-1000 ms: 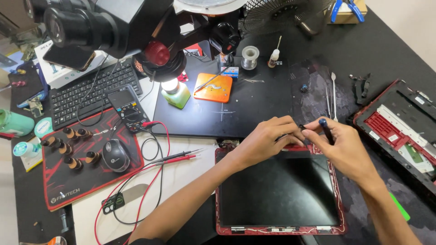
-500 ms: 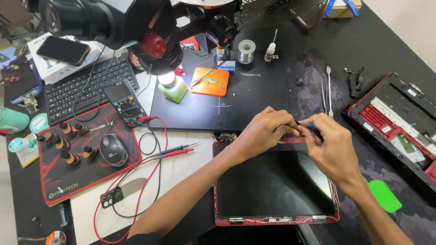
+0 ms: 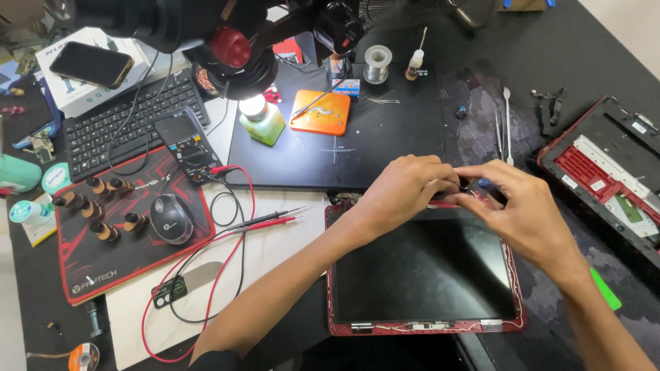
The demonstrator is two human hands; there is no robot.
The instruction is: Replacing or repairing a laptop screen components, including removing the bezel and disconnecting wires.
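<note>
A laptop screen lid (image 3: 419, 323) with a red frame and black panel lies flat in front of me. My left hand (image 3: 405, 192) is curled over the middle of its top edge, fingers pinched on something small that I cannot make out. Facing it, my right hand (image 3: 526, 213) grips a small blue-tipped screwdriver (image 3: 485, 184) pointed at the same spot. The two hands touch over that edge and hide the part under them.
A black mat (image 3: 385, 130) behind the lid carries an orange pad (image 3: 322, 113), a lit green bottle (image 3: 261, 122) and a solder spool (image 3: 377, 63). A multimeter (image 3: 184, 144) with red and black probes, mouse (image 3: 170, 218) and keyboard (image 3: 117, 124) sit left. A laptop base (image 3: 605, 178) lies right.
The view has shifted down and left, so the lid sits higher and nearer the middle. Both hands stay on its top edge, now drawn closer together.
</note>
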